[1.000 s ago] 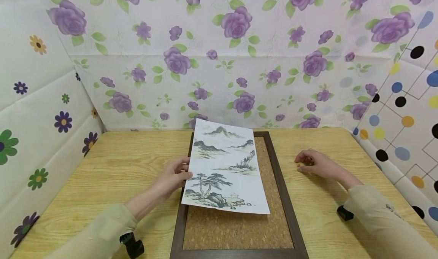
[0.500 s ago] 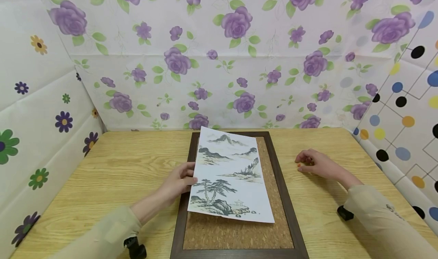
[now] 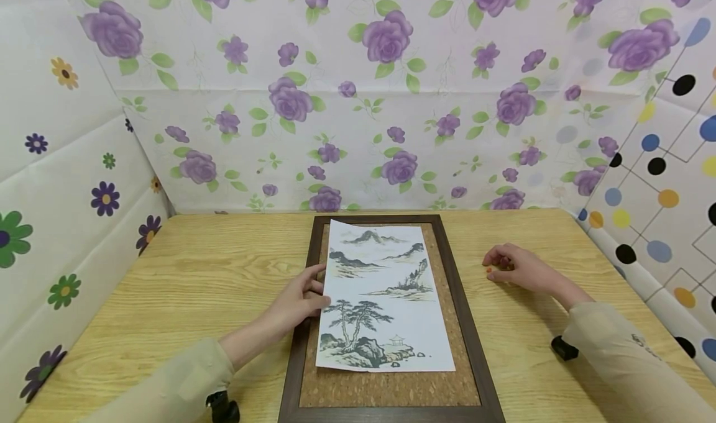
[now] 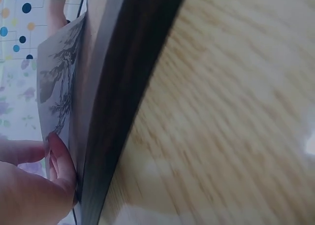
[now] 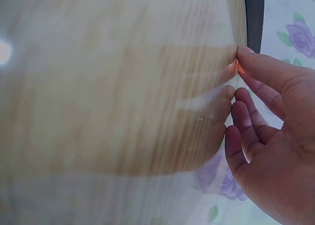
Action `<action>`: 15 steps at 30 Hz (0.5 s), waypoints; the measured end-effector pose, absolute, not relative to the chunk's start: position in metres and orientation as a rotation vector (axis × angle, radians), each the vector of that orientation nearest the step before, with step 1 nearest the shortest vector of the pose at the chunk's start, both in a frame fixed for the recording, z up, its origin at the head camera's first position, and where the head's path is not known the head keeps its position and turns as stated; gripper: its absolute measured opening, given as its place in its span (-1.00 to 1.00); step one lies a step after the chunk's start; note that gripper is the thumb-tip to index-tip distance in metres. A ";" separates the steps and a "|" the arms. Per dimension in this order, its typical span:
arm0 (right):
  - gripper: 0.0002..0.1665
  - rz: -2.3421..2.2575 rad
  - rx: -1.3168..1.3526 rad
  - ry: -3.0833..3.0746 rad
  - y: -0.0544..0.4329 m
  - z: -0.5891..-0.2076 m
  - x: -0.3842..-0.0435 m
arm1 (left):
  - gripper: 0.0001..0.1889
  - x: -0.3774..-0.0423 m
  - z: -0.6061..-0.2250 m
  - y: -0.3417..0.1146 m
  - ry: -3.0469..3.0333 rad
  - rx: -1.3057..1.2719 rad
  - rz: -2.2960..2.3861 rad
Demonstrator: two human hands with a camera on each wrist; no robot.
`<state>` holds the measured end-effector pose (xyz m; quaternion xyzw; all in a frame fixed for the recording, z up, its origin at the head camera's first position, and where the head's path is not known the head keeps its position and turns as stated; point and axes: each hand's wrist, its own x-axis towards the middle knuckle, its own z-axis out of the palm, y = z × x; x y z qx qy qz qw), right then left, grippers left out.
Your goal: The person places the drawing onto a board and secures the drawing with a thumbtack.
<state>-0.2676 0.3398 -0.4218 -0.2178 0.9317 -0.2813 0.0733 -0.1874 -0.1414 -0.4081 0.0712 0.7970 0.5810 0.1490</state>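
Note:
A white sheet of paper [image 3: 386, 299] printed with an ink landscape lies over the framed cork board [image 3: 391, 392], its left side slightly raised. My left hand [image 3: 299, 299] pinches the sheet's left edge, the thumb on top and fingers behind it, just over the frame's left side. In the left wrist view the paper [image 4: 56, 82] slants up from the board. My right hand [image 3: 520, 268] rests on the table right of the board, fingers curled. Between its thumb and index finger sits a small orange translucent piece [image 5: 239, 67], mostly hidden; its kind is unclear.
The board's dark brown frame [image 3: 458, 286] stands a little above the wooden table [image 3: 224, 255]. A flower-patterned sheet [image 3: 391, 131] hangs behind the table, with patterned sheets at both sides. Black wrist devices [image 3: 564, 348] sit under the sleeves.
My left hand has moved right and toward me with the paper, which has come down flatter over the cork board. The right hand has stayed where it was.

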 end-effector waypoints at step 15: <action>-0.73 -0.863 -0.674 2.787 0.341 -0.423 -0.269 | -0.20 -0.185 -0.406 -0.142 2.416 0.315 1.514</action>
